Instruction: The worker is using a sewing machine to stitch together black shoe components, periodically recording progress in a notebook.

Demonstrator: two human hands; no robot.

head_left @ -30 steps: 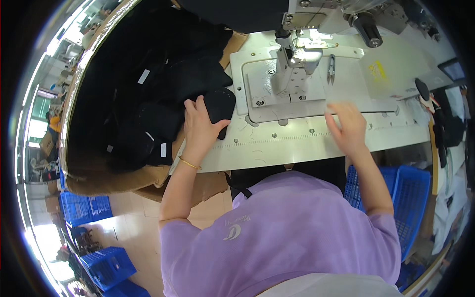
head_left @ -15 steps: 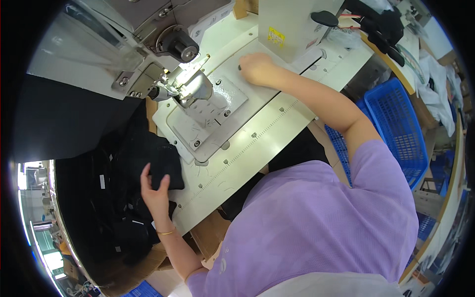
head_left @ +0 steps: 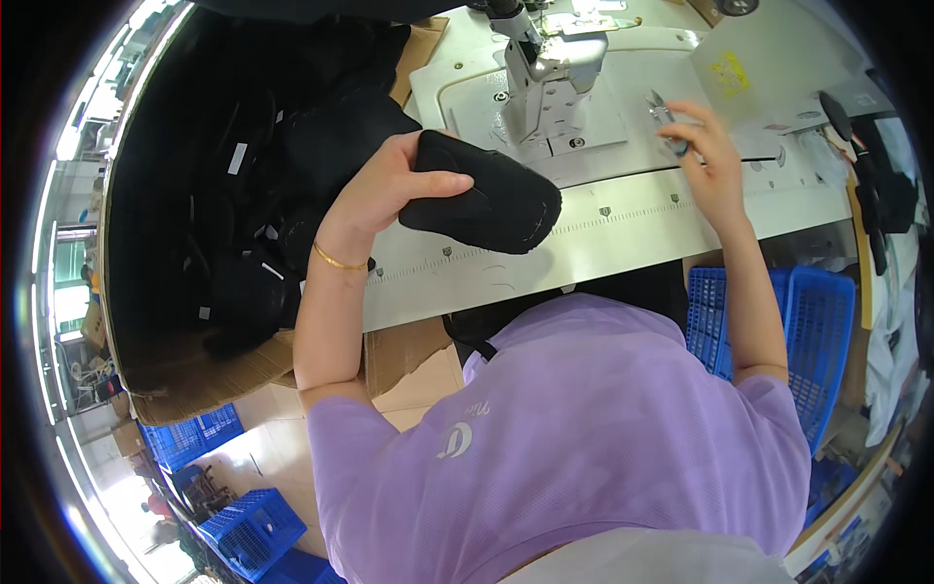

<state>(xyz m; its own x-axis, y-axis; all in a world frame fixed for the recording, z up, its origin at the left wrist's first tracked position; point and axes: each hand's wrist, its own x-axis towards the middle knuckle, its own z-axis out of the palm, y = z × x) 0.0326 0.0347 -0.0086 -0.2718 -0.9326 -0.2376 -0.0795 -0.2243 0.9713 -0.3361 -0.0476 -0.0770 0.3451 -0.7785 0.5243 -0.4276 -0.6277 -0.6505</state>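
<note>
1. Closest in, the person's purple shirt (head_left: 584, 428) fills the lower frame, with both bare forearms reaching up and away to the white worktop (head_left: 623, 234).
2. To the person's right, just past the shirt, blue plastic crates (head_left: 808, 331) stand below the worktop's edge.
3. The left hand (head_left: 394, 190), a thin gold bangle (head_left: 339, 261) at its wrist, has its fingers (head_left: 443, 182) closed around one end of a black padded fabric piece (head_left: 486, 200). The piece is lifted over the front edge of the worktop, just in front of the sewing machine's plate and not yet under the needle.
4. The right hand (head_left: 705, 156) reaches further out, fingers loosely curled over a small pair of metal snips (head_left: 664, 117) lying on the worktop. Whether it actually grips them cannot be told from here; the fingertips cover part of the tool.
5. Beyond the hands stands the grey sewing machine head (head_left: 545, 68), nothing under its foot as far as can be seen.
6. Far left, a big cardboard box (head_left: 185, 375) holds a heap of black fabric pieces (head_left: 253, 175).
7. Judging progress: one piece is out of the heap and in hand, stitching on it looks not yet begun, and a large pile remains in the box.
</note>
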